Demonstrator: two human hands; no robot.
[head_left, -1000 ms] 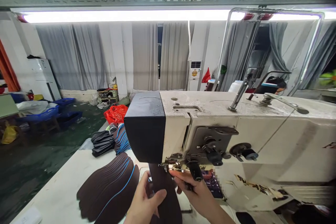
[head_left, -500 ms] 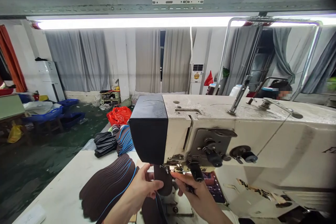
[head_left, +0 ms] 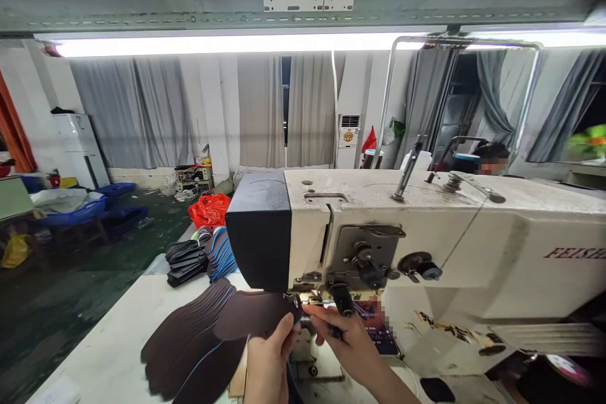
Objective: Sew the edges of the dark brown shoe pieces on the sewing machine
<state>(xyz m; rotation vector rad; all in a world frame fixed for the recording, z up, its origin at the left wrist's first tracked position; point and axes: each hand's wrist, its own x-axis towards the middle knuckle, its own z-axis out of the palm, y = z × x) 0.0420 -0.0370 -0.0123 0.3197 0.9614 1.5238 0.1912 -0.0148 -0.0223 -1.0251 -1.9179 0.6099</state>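
My left hand [head_left: 274,353] pinches the edge of a dark brown insole [head_left: 258,314] between thumb and fingers. The insole lies flat, its wide end out to the left and its right end under the head of the sewing machine [head_left: 312,214]. Close to the needle area, my right hand [head_left: 348,341] has its index finger stretched along the insole's end, the other fingers curled round a small dark object [head_left: 335,331] that I cannot make out. A fanned stack of brown insoles [head_left: 184,341] with blue edges lies on the table, partly beneath the held one.
Farther back on the white table [head_left: 108,334] sit a bundle of black pieces [head_left: 187,262], more blue-edged insoles [head_left: 221,255] and a red plastic bag [head_left: 208,209]. A metal thread stand [head_left: 391,101] rises above the machine. Behind it, a person [head_left: 492,154] is partly visible.
The insole has swung from hanging toward me to pointing left. My left hand has moved round to its near edge, while my right hand stays by the needle. The view has turned slightly right.
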